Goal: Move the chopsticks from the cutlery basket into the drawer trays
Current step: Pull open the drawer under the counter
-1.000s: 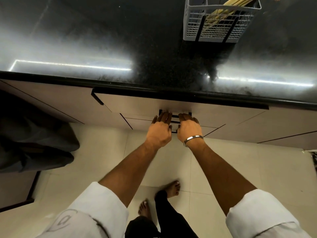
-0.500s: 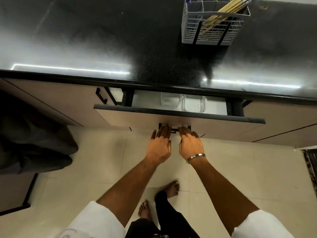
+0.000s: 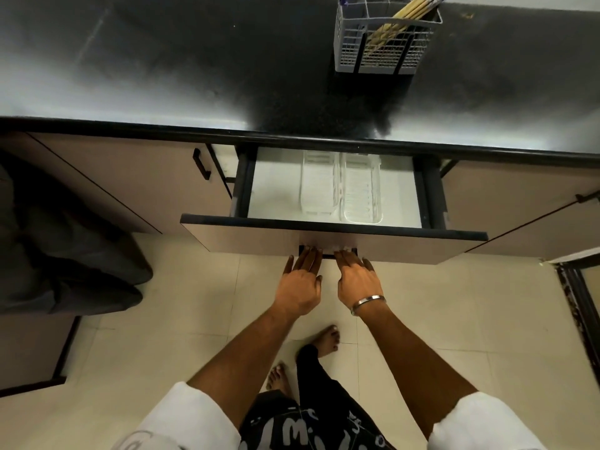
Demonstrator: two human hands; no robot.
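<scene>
A drawer point(image 3: 279, 186) stands pulled out under the black counter. Two clear plastic trays lie side by side inside it, the left tray point(image 3: 318, 183) and the right tray point(image 3: 362, 190), both bare. My left hand point(image 3: 300, 282) and my right hand point(image 3: 355, 280) reach the black drawer handle point(image 3: 328, 254) on the drawer front, fingertips hooked on it. A grey cutlery basket point(image 3: 380, 50) stands at the back of the counter, to the right. Several pale wooden chopsticks point(image 3: 412, 9) lean in it, tips up to the right.
The black counter point(image 3: 162, 76) has a glossy top with bright reflections. Closed cupboard fronts flank the drawer, with a black handle point(image 3: 201, 164) on the left one. Dark cloth point(image 3: 65, 254) lies on the floor at the left. My bare feet stand on pale tiles below.
The drawer went from nearly closed to pulled far out toward me, and both trays came into sight. Both hands moved back with the handle.
</scene>
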